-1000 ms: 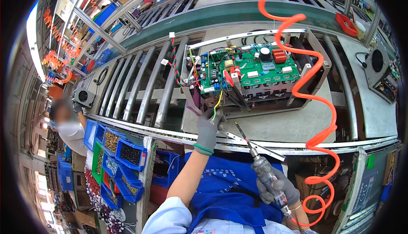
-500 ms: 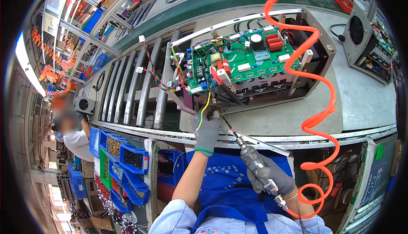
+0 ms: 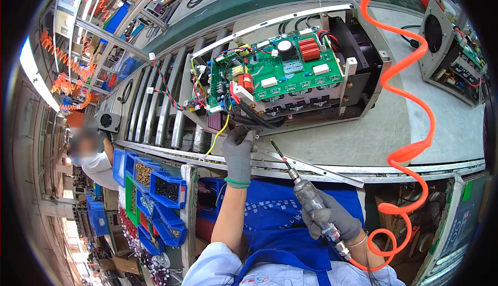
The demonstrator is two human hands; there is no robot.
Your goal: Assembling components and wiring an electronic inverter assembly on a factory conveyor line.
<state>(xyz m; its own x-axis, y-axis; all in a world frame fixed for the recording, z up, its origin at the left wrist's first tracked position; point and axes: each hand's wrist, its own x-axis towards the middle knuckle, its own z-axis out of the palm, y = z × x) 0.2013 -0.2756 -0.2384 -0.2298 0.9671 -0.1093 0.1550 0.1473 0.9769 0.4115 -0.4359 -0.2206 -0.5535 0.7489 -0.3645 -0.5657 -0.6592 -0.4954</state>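
My gloved right hand (image 3: 340, 217) is wrapped round a pneumatic screwdriver (image 3: 309, 195), whose long bit points up and left, its tip a little apart from the metal chassis (image 3: 306, 122). My gloved left hand (image 3: 237, 156) has its fingers drawn together at the chassis's near left corner; what they pinch, if anything, is too small to make out. A yellow-green wire (image 3: 219, 136) runs from the chassis and hangs left of that hand. Inside the chassis lies a green circuit board (image 3: 282, 76) with red and white parts and black cables.
An orange coiled air hose (image 3: 415, 156) hangs at the right and joins the screwdriver. Steel rollers (image 3: 165, 109) lie left of the chassis. Blue bins (image 3: 168, 190) of small hardware stand at lower left. Another fan-fitted unit (image 3: 451, 52) sits far right. A person (image 3: 96, 156) works at far left.
The chassis appears farther left in the picture. The yellow-green wire, which lay over my left hand, now hangs beside it. The screwdriver's tip is farther from my left fingers.
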